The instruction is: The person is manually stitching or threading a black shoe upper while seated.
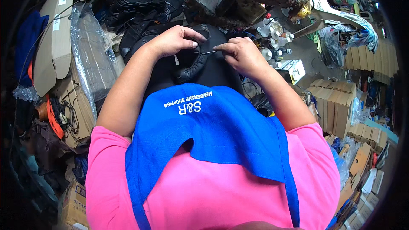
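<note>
A black, padded, curved piece with a stitched or ribbed edge [196, 69], possibly part of a shoe, rests on dark cloth over my lap. My left hand [178, 41] is closed on its upper left side, thumb and fingers pinching the rim. Across from it, my right hand [243, 54] pinches a thin metal tool [208, 53], like a needle or small awl. The tool points left, and its tip is at the edge of the black piece. A small white tag or scrap [177, 60] shows beside the left thumb. A blue apron [217, 123] covers my front.
Several small bottles [275, 34] stand to the right, near a white container [294, 70]. Cardboard boxes [334, 102] are stacked further right. On the left, plastic-wrapped cardboard [96, 47] leans close to my arm. A black heap, perhaps shoes [142, 4], lies ahead.
</note>
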`<state>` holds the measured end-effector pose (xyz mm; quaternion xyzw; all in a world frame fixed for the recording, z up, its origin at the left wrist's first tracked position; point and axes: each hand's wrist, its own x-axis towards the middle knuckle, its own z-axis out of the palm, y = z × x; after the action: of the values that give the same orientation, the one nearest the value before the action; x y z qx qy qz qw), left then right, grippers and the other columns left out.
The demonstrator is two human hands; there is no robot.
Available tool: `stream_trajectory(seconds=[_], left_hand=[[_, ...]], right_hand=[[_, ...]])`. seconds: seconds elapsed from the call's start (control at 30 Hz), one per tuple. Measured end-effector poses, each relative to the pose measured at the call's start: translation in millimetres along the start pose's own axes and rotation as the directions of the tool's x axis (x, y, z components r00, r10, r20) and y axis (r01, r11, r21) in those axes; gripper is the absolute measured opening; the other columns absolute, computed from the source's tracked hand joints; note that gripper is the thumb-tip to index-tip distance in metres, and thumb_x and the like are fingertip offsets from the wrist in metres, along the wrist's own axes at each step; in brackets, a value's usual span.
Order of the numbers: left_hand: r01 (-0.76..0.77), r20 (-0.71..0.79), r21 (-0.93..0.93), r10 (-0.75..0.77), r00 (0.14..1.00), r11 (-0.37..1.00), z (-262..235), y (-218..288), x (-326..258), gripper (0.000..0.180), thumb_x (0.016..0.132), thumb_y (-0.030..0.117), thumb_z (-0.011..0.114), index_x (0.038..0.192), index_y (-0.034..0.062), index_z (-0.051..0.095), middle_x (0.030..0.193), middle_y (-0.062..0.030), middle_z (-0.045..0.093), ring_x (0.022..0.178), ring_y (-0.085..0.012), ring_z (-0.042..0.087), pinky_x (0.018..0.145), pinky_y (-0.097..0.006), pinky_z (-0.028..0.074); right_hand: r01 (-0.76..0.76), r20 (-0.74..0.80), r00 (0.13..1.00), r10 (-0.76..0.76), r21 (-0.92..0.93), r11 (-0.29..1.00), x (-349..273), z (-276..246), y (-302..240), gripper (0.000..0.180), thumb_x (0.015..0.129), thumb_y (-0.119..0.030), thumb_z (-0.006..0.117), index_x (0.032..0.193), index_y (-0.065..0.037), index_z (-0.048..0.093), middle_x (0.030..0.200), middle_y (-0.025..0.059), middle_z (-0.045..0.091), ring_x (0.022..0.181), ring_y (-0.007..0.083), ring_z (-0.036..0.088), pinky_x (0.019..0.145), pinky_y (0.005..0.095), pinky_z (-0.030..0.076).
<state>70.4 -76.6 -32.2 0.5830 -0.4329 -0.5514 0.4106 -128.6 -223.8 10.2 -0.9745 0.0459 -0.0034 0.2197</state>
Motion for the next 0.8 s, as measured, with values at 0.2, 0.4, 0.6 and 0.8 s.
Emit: stream_trajectory(seconds=[0.2,0.4,0.6,0.8], left_hand=[[0.019,-0.032,-0.004,-0.019,0.999,1.000,0,-4,2,0.033,0.081,0.006,0.060,0.114,0.0006,0.063,0.106,-0.0057,0.065,0.098,-0.0124,0.058,0.091,-0.026,0.042],[-0.003,-0.023,-0.059,0.002,1.000,0.998,0,-9,2,0.035,0.081,0.004,0.058,0.115,-0.0006,0.062,0.105,-0.0057,0.066,0.098,-0.0129,0.058,0.093,-0.026,0.042],[-0.006,0.010,-0.033,0.007,1.000,0.999,-2,-8,2,0.036,0.080,0.003,0.057,0.116,0.0008,0.062,0.108,-0.0062,0.064,0.101,-0.0137,0.057,0.094,-0.027,0.041],[-0.018,0.036,-0.029,0.019,0.999,0.999,-3,-7,2,0.036,0.080,0.002,0.057,0.116,0.0011,0.062,0.107,-0.0053,0.063,0.100,-0.0132,0.057,0.093,-0.027,0.042]], right_hand=[[-0.018,-0.154,0.988,0.005,-0.081,0.997,6,1,2,0.014,0.073,-0.020,0.069,0.085,-0.011,0.067,0.083,0.0075,0.060,0.083,0.0280,0.058,0.075,0.0390,0.045],[0.040,-0.168,0.985,-0.025,0.090,0.995,10,0,-4,0.015,0.072,-0.010,0.070,0.088,-0.009,0.068,0.079,0.0103,0.056,0.075,0.0291,0.058,0.067,0.0384,0.048],[0.010,-0.083,0.997,-0.008,0.018,1.000,12,3,-4,0.023,0.070,-0.006,0.067,0.093,-0.011,0.069,0.078,0.0111,0.056,0.074,0.0296,0.059,0.065,0.0376,0.048],[0.013,-0.033,0.999,-0.016,-0.065,0.998,16,-4,-10,0.018,0.071,-0.014,0.065,0.088,-0.013,0.070,0.080,0.0089,0.057,0.077,0.0283,0.059,0.067,0.0401,0.047]])
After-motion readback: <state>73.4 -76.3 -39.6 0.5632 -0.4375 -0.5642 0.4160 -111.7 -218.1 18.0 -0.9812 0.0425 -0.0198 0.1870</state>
